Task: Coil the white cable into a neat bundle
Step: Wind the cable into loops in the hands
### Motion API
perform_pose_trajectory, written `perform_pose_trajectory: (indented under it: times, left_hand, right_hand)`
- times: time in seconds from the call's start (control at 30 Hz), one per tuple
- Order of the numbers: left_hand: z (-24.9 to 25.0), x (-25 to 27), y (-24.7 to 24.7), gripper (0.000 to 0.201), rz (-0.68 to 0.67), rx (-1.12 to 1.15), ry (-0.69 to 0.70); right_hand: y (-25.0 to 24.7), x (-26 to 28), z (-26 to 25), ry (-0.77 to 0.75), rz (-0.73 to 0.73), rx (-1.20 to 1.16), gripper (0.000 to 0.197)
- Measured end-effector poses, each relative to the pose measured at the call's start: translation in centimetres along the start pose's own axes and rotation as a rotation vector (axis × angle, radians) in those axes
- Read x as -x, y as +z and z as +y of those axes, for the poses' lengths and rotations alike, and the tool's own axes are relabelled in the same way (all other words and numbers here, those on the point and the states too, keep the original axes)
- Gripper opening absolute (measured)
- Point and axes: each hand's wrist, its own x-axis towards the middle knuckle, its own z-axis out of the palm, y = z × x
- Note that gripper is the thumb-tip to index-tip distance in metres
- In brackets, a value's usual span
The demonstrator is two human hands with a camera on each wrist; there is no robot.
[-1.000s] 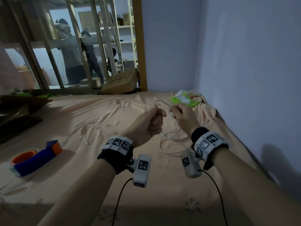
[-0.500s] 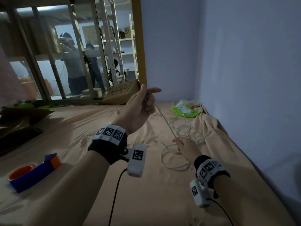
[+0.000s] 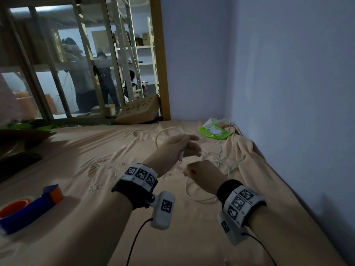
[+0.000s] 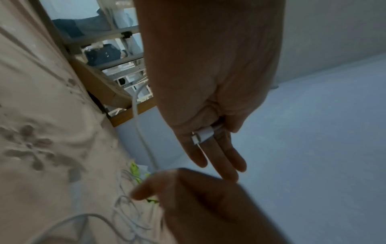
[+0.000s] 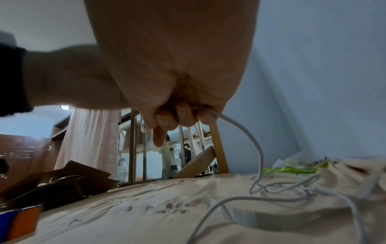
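Your left hand [image 3: 173, 148] pins the white cable [image 3: 215, 157] by its plug [image 4: 202, 134] between fingers, anchoring the first loop. Just beside it, your right hand [image 3: 203, 174] curls around the cable's slack, ready to feed another turn; the rest sprawls on the bedsheet [image 3: 96, 150] beyond the plug.

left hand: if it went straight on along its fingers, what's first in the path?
Probably the loose cable lying on the sheet, just past the left hand's fingertips; the green packet lies further on. In the left wrist view the right hand sits close to that line, so depth is uncertain.
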Motion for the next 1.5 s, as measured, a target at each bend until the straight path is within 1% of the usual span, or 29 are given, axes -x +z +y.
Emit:
perform_pose_trajectory:
  times: [0.07, 0.17, 0.23, 0.33, 0.4, 0.5, 0.53, 0.63, 0.8, 0.9, 0.93, 1.03, 1.13, 1.23, 1.4, 1.5]
  left_hand:
    - [-0.9, 0.1, -0.5, 0.038, 0.018, -0.102, -0.045]
    - [-1.8, 0.1, -1.0, 0.033, 0.070, -0.120, -0.089]
    - [-2.1, 0.1, -1.2, 0.029, 0.092, -0.133, -0.113]
    - [-2.5, 0.2, -1.5, 0.026, 0.120, -0.144, -0.129]
    - [-2.8, 0.2, -1.5, 0.024, 0.136, -0.192, -0.157]
    - [-3.6, 0.8, -0.8, 0.026, 0.101, -0.350, -0.217]
    - [-3.9, 1.0, -0.6, 0.026, 0.078, -0.361, -0.225]
    - [-4.2, 1.2, -0.1, 0.031, 0.064, -0.251, -0.251]
    - [-4.1, 1.6, -0.5, 0.041, 0.025, -0.163, -0.265]
    - [-3.9, 1.9, -0.4, 0.050, 0.022, -0.090, -0.285]
    - [-3.9, 2.0, -0.4, 0.049, 0.020, -0.097, -0.289]
    - [-3.9, 2.4, -0.7, 0.036, -0.008, -0.074, -0.301]
    - [-3.7, 2.8, -1.2, 0.037, -0.011, 0.065, -0.321]
    - [-3.1, 3.2, -1.2, 0.037, -0.028, 0.153, -0.286]
    - [-2.1, 3.3, -1.0, 0.029, -0.043, 0.245, -0.199]
    - [-2.0, 3.4, -1.1, 0.029, -0.047, 0.290, -0.172]
  right_hand:
    - [-0.6, 0.4, -0.7, -0.061, 0.018, 0.049, 0.034]
    - [-0.9, 0.9, -1.0, -0.140, 0.043, 0.013, 0.028]
    - [-0.9, 0.8, -1.1, -0.165, 0.039, -0.005, 0.027]
    - [-1.2, 0.8, -1.0, -0.169, 0.050, -0.069, 0.028]
    - [-1.6, 0.8, -0.9, -0.153, 0.075, -0.153, 0.028]
    - [-2.3, 0.8, -1.0, -0.111, 0.109, -0.232, 0.015]
    - [-2.5, 0.7, -1.0, -0.098, 0.116, -0.239, 0.014]
    - [-3.2, 0.3, -0.3, -0.066, 0.137, -0.275, 0.015]
    - [-4.1, 0.2, 0.6, -0.112, 0.136, -0.304, 0.017]
    - [-4.2, -0.3, 1.3, -0.108, 0.197, -0.324, 0.019]
    - [-4.3, -0.4, 1.5, -0.094, 0.218, -0.330, 0.018]
    - [-4.7, -0.7, 1.8, -0.034, 0.277, -0.371, 0.017]
    - [-4.9, -1.1, 2.2, 0.005, 0.380, -0.417, 0.020]
    - [-4.5, -1.4, 2.6, 0.066, 0.467, -0.391, 0.020]
    - [-2.7, -2.2, 4.0, 0.188, 0.471, -0.364, 0.028]
    - [-1.8, -2.3, 4.6, 0.305, 0.413, -0.328, 0.039]
